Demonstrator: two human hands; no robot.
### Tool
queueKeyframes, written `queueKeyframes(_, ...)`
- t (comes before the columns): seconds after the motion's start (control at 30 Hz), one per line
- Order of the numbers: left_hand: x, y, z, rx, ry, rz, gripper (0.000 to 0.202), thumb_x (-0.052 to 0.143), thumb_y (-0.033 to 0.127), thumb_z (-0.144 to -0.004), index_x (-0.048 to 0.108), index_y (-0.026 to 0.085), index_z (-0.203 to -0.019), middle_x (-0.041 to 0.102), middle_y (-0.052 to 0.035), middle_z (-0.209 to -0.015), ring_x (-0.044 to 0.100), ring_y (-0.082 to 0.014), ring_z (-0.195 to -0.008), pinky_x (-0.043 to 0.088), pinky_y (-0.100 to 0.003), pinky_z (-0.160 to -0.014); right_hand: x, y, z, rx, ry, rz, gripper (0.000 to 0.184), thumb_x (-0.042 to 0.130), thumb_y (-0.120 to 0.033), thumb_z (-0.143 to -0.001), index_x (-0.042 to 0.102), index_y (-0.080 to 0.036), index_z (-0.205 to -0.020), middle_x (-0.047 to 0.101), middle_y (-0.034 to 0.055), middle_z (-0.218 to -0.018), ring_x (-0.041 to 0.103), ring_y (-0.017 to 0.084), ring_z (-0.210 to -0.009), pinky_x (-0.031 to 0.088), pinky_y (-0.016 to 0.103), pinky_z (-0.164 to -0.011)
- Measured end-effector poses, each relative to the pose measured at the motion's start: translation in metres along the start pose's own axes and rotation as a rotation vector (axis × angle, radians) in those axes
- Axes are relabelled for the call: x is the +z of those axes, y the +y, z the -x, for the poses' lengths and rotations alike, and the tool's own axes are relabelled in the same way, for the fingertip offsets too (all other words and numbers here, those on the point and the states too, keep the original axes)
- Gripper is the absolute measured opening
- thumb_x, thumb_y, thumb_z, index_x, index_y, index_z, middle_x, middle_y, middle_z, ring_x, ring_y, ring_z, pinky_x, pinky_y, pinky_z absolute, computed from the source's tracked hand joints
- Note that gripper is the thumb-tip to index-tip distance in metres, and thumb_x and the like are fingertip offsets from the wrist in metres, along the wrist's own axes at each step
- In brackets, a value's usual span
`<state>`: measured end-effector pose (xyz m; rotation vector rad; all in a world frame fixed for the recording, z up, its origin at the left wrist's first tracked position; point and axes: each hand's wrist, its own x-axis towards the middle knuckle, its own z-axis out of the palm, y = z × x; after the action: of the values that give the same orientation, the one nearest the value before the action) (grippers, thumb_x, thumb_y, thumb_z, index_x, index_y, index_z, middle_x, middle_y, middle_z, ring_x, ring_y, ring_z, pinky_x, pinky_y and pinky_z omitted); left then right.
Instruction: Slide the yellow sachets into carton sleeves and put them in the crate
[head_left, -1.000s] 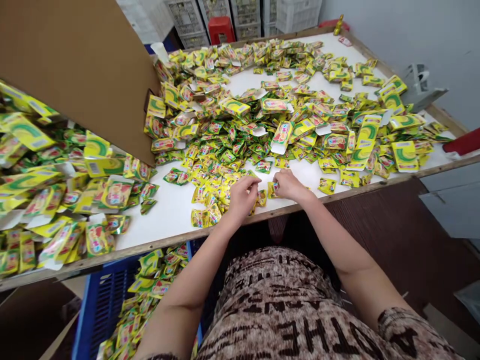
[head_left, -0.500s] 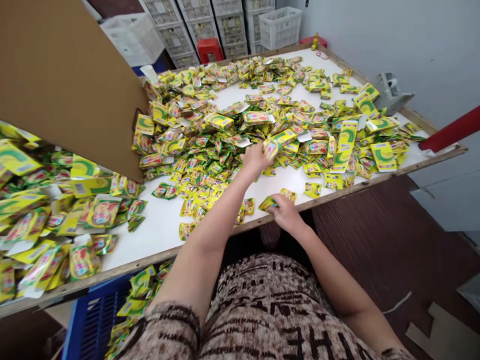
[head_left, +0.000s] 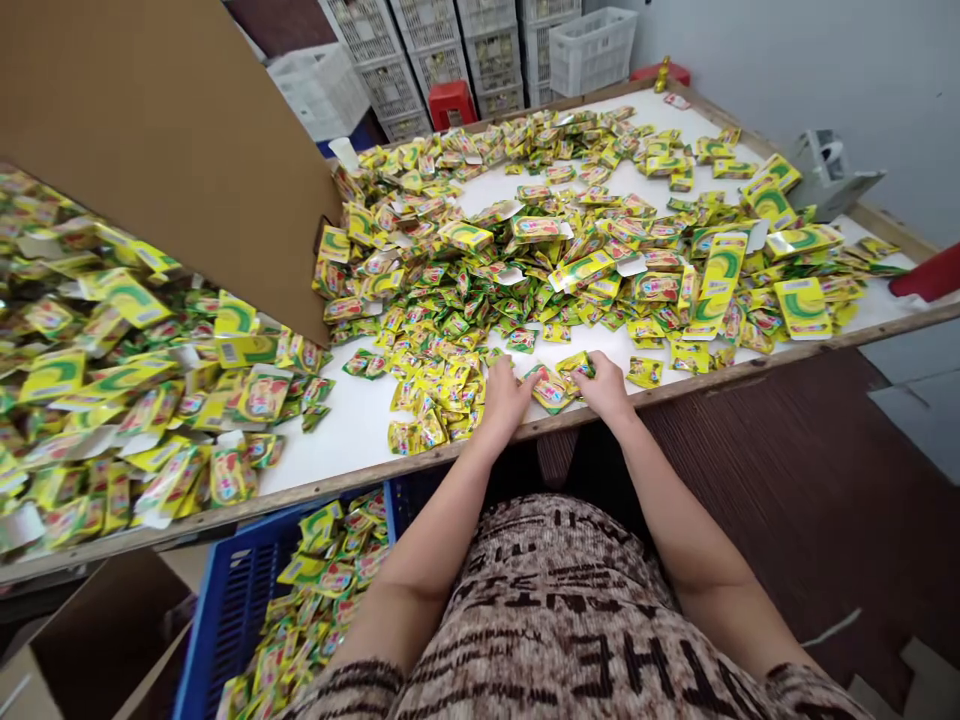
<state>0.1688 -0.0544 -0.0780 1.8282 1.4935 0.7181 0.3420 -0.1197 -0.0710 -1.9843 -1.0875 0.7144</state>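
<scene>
My left hand [head_left: 510, 398] is at the table's near edge, thumb apart from the fingers. Its fingertips reach into small yellow-and-green packets [head_left: 442, 385], while the thumb is close to a packet with a red and white print [head_left: 551, 390]. To its right, my right hand [head_left: 609, 388] pinches the edge of a yellow packet [head_left: 574, 364] between thumb and fingers. These two packets lie side by side between my hands. Beyond them spreads a heap of packets and flat yellow boxes [head_left: 581, 271], some with white flaps raised.
A large brown cardboard sheet [head_left: 187, 150] stands on the left, with more boxes [head_left: 52, 375] beside it. Below the wooden table edge [head_left: 360, 490] is a blue crate [head_left: 225, 600] of packets. A tape dispenser [head_left: 829, 175] and red pole [head_left: 930, 277] are at right.
My left hand has come down from the heap to the near edge, and the small box it held is gone from it. My right hand has moved slightly right and up. The view has shifted left.
</scene>
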Motion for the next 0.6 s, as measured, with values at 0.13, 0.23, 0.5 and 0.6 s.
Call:
queueKeyframes(0.13, 0.008, 0.01, -0.008, -0.119, -0.045, 0.194, 0.053, 0.083, 0.03, -0.066, 0.059, 0.014, -0.111, 0.06, -0.0082, -0.098, 0.062, -0.0191, -0.081, 0.052, -0.034, -0.078, -0.001, 0.001, -0.001, 0.022, -0.118, -0.059, 0.019, 0.065, -0.024, -0.074, 0.059, -0.02, -0.091, 0.065, 0.0024, -0.085, 0.06, 0.017, -0.067, 0.05, 0.029, -0.063)
queueKeyframes(0.23, 0.01, 0.014, -0.008, -0.185, 0.083, 0.214, 0.064, 0.085, 0.027, -0.061, 0.056, 0.014, -0.117, 0.061, -0.007, -0.099, 0.061, -0.0159, -0.075, 0.05, -0.032, -0.076, -0.002, -0.001, 0.001, -0.049, -0.093, 0.013, 0.019, 0.067, -0.024, -0.072, 0.059, -0.021, -0.088, 0.063, 0.0005, -0.079, 0.059, 0.018, -0.072, 0.048, 0.029, -0.067)
queueKeyframes(0.5, 0.002, 0.021, -0.001, -0.118, -0.234, 0.771, 0.044, 0.083, 0.036, -0.062, 0.061, 0.014, -0.092, 0.07, -0.006, -0.087, 0.064, -0.0182, -0.078, 0.051, -0.032, -0.078, -0.003, 0.005, 0.008, -0.24, -0.173, -0.204, 0.017, 0.068, -0.031, -0.073, 0.057, -0.022, -0.082, 0.062, -0.002, -0.075, 0.056, 0.017, -0.071, 0.048, 0.029, -0.068)
queueKeyframes(0.6, 0.0, 0.025, 0.007, -0.048, -0.25, 0.829, 0.048, 0.082, 0.036, -0.066, 0.057, 0.017, -0.101, 0.069, -0.0046, -0.096, 0.064, -0.0173, -0.084, 0.051, -0.031, -0.08, -0.008, -0.006, 0.01, -0.293, -0.027, -0.517, 0.023, 0.066, -0.036, -0.079, 0.058, -0.022, -0.094, 0.066, 0.0014, -0.089, 0.06, 0.018, -0.079, 0.052, 0.03, -0.07)
